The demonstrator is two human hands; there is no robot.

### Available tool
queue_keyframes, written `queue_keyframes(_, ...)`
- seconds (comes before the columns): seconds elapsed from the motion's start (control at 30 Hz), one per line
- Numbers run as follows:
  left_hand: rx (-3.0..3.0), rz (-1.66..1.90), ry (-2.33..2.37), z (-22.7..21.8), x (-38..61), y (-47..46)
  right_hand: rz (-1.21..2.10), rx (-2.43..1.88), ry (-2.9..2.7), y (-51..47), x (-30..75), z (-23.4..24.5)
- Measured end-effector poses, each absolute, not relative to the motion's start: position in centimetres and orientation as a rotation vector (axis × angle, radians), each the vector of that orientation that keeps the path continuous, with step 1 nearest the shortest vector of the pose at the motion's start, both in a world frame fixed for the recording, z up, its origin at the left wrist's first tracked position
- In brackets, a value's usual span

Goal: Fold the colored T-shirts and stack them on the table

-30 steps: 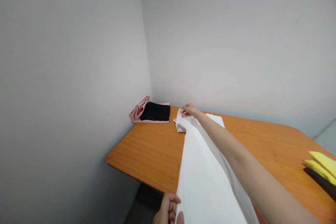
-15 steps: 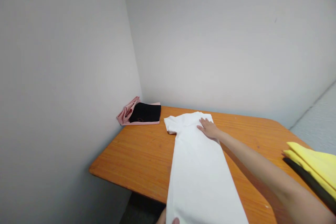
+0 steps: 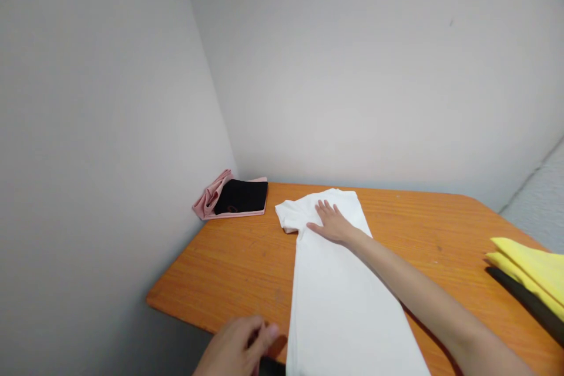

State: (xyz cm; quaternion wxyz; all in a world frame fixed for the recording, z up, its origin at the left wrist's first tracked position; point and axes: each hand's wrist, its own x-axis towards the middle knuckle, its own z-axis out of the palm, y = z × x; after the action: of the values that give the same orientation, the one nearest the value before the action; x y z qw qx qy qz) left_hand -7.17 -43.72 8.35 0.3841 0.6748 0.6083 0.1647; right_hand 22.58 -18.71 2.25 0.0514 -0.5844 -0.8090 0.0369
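Note:
A white T-shirt (image 3: pixel 339 294) lies folded lengthwise on the wooden table, its short sleeve pointing left and its lower end running out of view at the bottom. My right hand (image 3: pixel 331 223) rests flat on the upper part near the sleeve, fingers spread. Off the shirt's left edge, by the table's front edge, is my left hand (image 3: pixel 240 346). Its fingers are loosely curled, the thumb stands a little apart, and nothing shows in it; it is slightly blurred.
A folded black garment (image 3: pixel 242 196) sits on a pink one (image 3: pixel 210 198) at the table's far left corner. Yellow cloth (image 3: pixel 535 270) lies over a dark folded cloth (image 3: pixel 526 301) at the right. Walls stand behind and left of the table (image 3: pixel 229 270).
My left hand has let go of the shirt's lower left edge and moved up and left. My right hand has slid left across the shirt toward the sleeve. The view has shifted slightly.

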Motion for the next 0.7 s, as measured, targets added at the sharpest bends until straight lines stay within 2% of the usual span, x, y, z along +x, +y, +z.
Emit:
queue_keyframes(0.17, 2.050, 0.555, 1.664, 10.5, -6.3, -32.6, 0.067, -1.793, -2.437, -19.9, 21.0, 1.5)
queue_keyframes(0.4, 2.098, 0.519, 1.905, 8.9, -2.7, -16.1, 0.078, -1.770, -2.406, -19.6, 21.2, 1.2)
queue_keyframes(0.7, 1.938, 0.080, 1.931, 7.6, -0.4, -10.7, 0.145, -1.742, -2.355, -19.7, 21.3, 1.7)
